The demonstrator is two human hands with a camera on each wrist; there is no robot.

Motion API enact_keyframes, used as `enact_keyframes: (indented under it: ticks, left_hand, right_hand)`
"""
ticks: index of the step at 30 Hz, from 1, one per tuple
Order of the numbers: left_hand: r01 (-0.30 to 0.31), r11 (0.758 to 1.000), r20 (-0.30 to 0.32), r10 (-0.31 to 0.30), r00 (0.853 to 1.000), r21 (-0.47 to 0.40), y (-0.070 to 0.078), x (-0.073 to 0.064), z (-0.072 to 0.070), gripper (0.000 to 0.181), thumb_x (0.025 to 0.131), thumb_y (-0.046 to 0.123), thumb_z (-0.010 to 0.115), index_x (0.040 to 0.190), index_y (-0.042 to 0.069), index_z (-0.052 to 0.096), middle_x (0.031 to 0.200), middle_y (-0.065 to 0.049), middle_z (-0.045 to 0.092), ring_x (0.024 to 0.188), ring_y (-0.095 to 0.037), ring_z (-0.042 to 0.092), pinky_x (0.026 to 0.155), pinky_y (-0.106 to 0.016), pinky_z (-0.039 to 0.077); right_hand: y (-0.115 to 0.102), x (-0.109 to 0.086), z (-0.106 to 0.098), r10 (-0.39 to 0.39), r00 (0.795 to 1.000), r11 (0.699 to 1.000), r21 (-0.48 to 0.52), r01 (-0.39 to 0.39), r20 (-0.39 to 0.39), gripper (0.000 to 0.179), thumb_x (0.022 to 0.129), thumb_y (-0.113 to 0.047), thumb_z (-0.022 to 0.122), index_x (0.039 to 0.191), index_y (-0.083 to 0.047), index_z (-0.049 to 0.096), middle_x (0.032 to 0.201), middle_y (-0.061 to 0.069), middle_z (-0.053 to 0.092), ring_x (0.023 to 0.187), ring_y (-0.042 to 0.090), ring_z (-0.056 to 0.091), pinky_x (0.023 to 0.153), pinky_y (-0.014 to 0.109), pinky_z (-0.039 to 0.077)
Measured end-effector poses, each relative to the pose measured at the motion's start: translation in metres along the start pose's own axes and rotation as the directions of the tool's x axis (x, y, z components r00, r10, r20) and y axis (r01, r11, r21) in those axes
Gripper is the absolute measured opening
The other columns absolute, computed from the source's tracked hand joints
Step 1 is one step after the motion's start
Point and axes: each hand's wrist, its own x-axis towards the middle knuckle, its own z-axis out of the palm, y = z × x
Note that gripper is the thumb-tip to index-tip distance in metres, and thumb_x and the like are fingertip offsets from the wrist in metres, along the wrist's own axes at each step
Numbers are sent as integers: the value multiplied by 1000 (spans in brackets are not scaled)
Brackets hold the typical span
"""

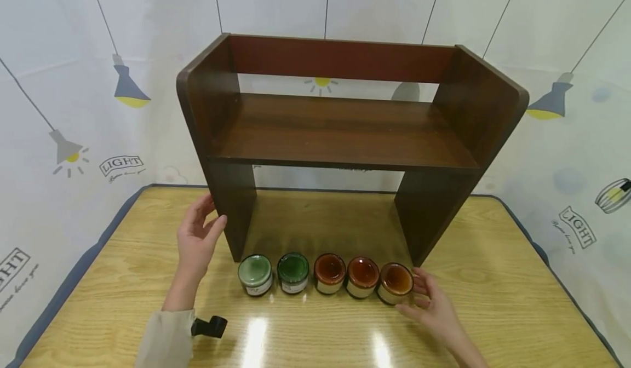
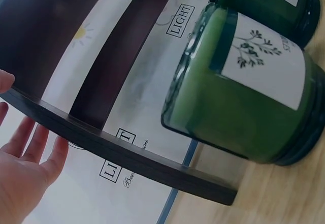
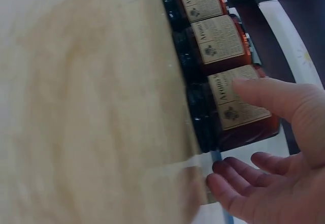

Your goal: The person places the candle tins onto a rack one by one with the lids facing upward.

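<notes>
The head view shows five glass jars standing upright in a row on the wood-grain surface (image 1: 493, 280), in front of the lower opening of a dark brown shelf unit (image 1: 340, 132): a light green jar (image 1: 254, 272), a dark green jar (image 1: 293, 269), a left amber jar (image 1: 330, 272), a middle amber jar (image 1: 362, 275) and a right amber jar (image 1: 395, 281). The left hand (image 1: 194, 242) is beside the unit's left panel, loosely bent fingers apart, some tips hidden by wood; whether they touch it cannot be told. The right hand (image 1: 436, 305) is at the right amber jar, thumb apart from the other fingers, forearm cut off below. In the left wrist view, the left thumb is cropped at the edge, the panel's front edge crosses before the fingertips, and the dark green jar is cut off at the top; small lettering on its neighbour's white label (image 2: 266, 61) is unclear. In the right wrist view, the thumb covers part of the nearest tan label (image 3: 241, 99), contact uncertain, while the other fingers spread below, clear of the glass; fine print is too blurred to read.
</notes>
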Motion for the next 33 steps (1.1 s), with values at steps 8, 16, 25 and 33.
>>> enact_keyframes:
  ticks: [8, 16, 25, 33]
  left_hand:
    - [-22, 999, -15, 23, 1000, 48, -6, 0, -2, 45, 81, -22, 53, 121, -2, 60, 110, 1, 63, 101, -13, 55, 79, -16, 50]
    - [-30, 998, -34, 32, 999, 46, -10, 2, -3, 46, 80, -23, 53, 119, -1, 62, 108, 3, 64, 99, -11, 57, 78, -17, 51]
    - [-2, 998, -50, 6, 999, 64, -8, 4, -3, 46, 79, -23, 54, 117, 2, 64, 106, 4, 65, 98, -11, 57, 77, -17, 52]
    - [-5, 998, -46, 8, 999, 60, -9, 4, -2, 46, 79, -23, 54, 117, 1, 64, 105, 4, 65, 97, -11, 58, 76, -17, 52]
  right_hand:
    - [4, 7, 8, -18, 999, 999, 39, 17, 31, 74, 65, 2, 82, 128, 11, 43, 112, 20, 58, 96, 11, 55, 79, 28, 53]
    - [4, 11, 9, -3, 998, 1000, 28, 1, 66, 72, 66, -3, 83, 128, 5, 47, 113, 17, 58, 98, 11, 53, 74, 25, 52]
    - [3, 13, 9, -27, 998, 1000, 0, 27, 59, 69, 65, -6, 85, 124, 4, 50, 110, 15, 60, 96, 11, 54, 72, 25, 52]
    - [8, 13, 9, -79, 996, 996, -37, 81, 38, 67, 62, -7, 87, 118, 3, 52, 108, 13, 62, 95, 9, 55, 72, 25, 51]
